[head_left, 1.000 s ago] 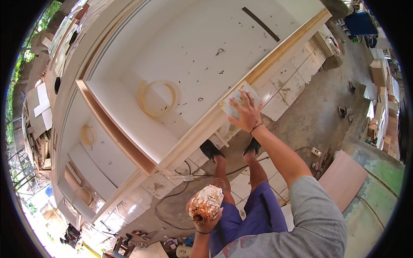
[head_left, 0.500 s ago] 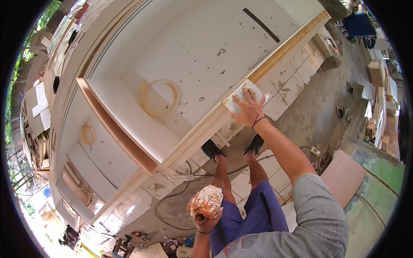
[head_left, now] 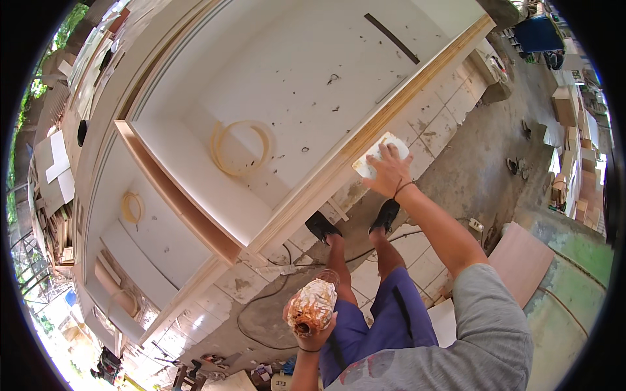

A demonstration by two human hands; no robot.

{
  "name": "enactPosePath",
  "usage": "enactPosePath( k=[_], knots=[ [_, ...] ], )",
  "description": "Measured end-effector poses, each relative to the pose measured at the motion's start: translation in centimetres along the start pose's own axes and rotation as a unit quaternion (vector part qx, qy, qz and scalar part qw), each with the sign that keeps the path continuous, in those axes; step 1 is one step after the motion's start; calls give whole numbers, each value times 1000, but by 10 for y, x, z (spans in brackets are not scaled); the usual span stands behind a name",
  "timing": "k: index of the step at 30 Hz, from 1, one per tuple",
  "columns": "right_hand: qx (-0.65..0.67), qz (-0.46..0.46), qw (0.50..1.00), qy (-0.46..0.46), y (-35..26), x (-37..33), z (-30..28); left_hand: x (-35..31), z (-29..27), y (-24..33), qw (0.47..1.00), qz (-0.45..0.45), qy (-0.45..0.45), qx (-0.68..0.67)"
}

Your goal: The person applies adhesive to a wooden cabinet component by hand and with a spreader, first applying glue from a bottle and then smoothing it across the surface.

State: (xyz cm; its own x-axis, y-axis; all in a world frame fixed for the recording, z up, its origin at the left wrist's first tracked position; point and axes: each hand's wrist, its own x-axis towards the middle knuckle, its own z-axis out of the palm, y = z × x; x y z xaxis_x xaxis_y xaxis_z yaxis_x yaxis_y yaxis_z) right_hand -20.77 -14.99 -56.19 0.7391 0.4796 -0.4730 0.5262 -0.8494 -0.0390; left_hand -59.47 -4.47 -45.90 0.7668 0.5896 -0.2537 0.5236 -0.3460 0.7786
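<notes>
My left hand (head_left: pixel 317 340) is wrapped round a bottle (head_left: pixel 313 305) smeared with orange-brown residue, with a dark round opening at the end facing me. My right hand (head_left: pixel 391 172) has its fingers spread over a white flat piece (head_left: pixel 373 149) with yellowish stains along one side, and grips it. That piece lies at the near long edge (head_left: pixel 417 88) of a large white cabinet; whether it touches the edge, I cannot tell. Bare yellowish wood shows along the edge up and right of my hand, while the stretch to the lower left looks paler.
Inside the cabinet (head_left: pixel 261 78) lie a coil of pale edging strip (head_left: pixel 266 151), a dark narrow strip (head_left: pixel 391 38) and scattered bits. A second coil (head_left: pixel 132 207) sits in the left compartment. A cable (head_left: pixel 242 326) winds over the floor near my feet. A wooden board (head_left: pixel 520 262) is at right.
My right hand and the white flat piece have shifted a little right and toward me, off the top of the edge. My left hand and the bottle stay in place.
</notes>
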Motion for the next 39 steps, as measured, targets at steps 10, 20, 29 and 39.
enactPosePath(
  k=[10,20,29,39],
  knots=[
    [79,-75,986,123,-48,-22,61,-5,-14,-31,995,19,-64,75],
    [69,-72,981,167,-61,-20,85,-2,-23,-37,992,47,-46,109],
    [56,-55,989,122,-66,-6,52,2,-21,-28,997,29,-40,67],
    [48,-30,998,36,-51,-36,43,-17,-9,-50,995,53,-17,81]
  ],
)
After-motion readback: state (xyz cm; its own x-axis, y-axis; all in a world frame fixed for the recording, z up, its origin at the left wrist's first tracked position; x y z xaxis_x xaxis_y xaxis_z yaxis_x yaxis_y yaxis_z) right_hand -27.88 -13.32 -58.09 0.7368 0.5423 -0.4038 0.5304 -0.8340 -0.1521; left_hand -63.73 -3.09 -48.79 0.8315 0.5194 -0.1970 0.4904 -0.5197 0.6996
